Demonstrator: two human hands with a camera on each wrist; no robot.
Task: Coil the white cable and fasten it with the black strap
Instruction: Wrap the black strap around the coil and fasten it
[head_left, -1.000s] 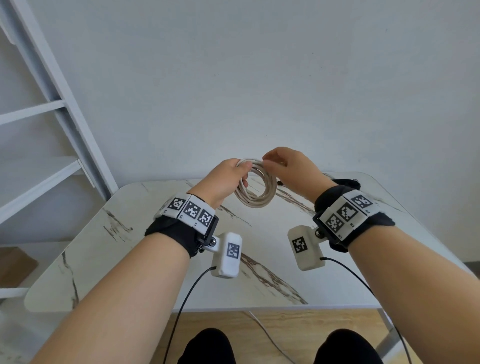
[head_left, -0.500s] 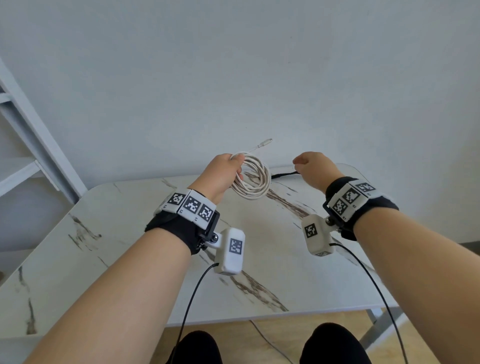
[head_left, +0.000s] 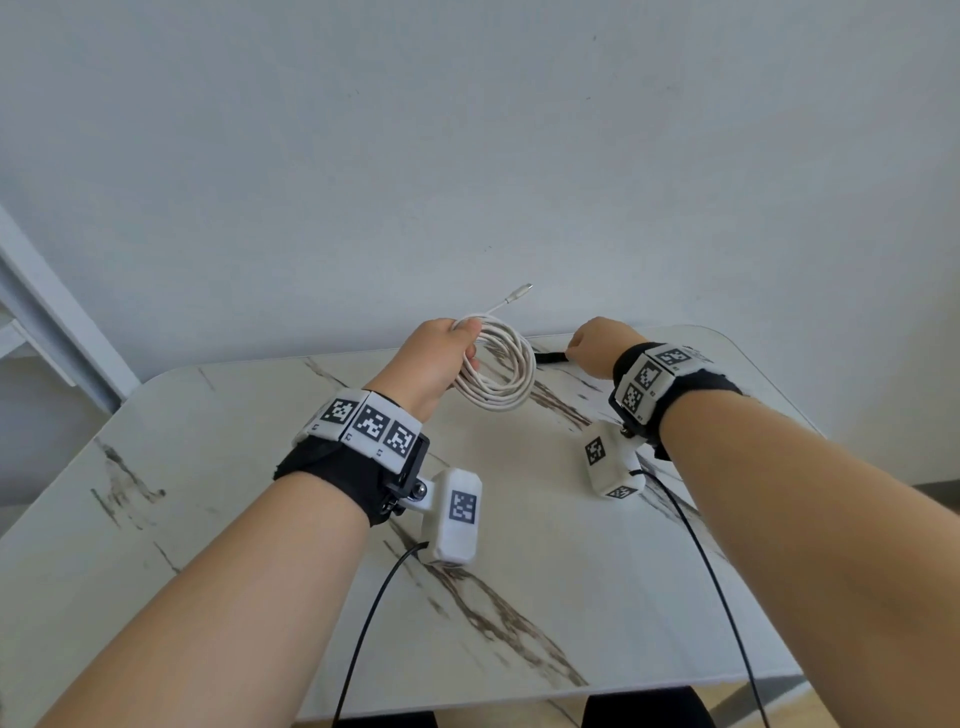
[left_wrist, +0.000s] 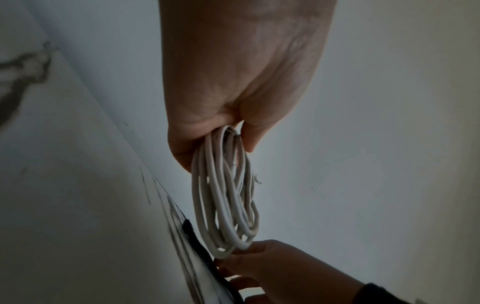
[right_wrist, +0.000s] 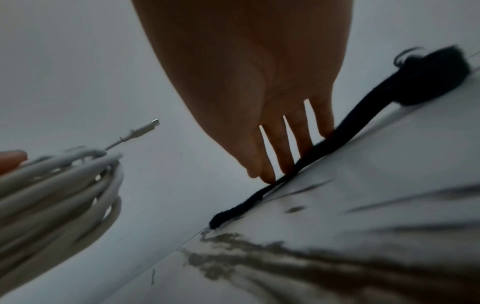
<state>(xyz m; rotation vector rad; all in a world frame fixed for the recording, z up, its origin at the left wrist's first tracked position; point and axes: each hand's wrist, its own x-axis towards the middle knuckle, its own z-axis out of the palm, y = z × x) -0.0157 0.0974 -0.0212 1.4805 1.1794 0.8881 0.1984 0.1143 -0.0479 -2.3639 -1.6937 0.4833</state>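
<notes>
The white cable (head_left: 498, 374) is wound into a coil of several loops, and my left hand (head_left: 447, 353) grips its top above the table. Its metal-tipped plug end (head_left: 519, 293) sticks up past the coil toward the wall. In the left wrist view the coil (left_wrist: 226, 205) hangs down from my fist. The black strap (head_left: 550, 357) lies flat near the table's far edge. My right hand (head_left: 592, 345) is down on it, fingertips along the strap (right_wrist: 324, 148), with thumb and index finger pinching it. The strap's wider end (right_wrist: 431, 78) lies further right.
The white marble-patterned table (head_left: 260, 519) stands against a plain wall. A pale shelf frame (head_left: 47, 322) rises at the left. Black leads run from both wrist cameras down past the near edge.
My right hand left the coil and moved right, then down onto the black strap. The left hand kept hold of the coil, whose plug end now sticks up.
</notes>
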